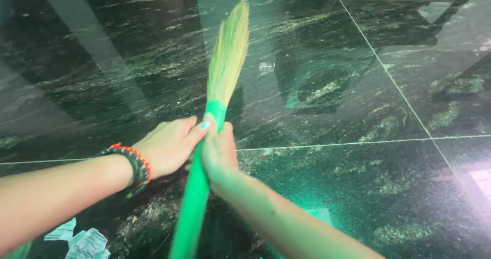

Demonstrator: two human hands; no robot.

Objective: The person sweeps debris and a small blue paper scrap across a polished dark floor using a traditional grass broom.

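Both hands on a grass broom over a dark polished floor.

The broom (220, 100) reaches away from the person, its green handle running up from the bottom edge to a green collar, past which the pale grass head fans out just above the floor (358, 187). The right hand (219, 154) is wrapped around the handle just below the collar; the left hand (169, 145), a beaded bracelet (134, 168) at its wrist, presses against the handle beside it, thumb touching the collar. The broom looks light; the smooth plastic handle may be slippery, and the grass head is soft and springy, so the stiff handle near the collar seems the firmest place to hold. Crumpled paper (82, 241) lies left of the handle's lower end.
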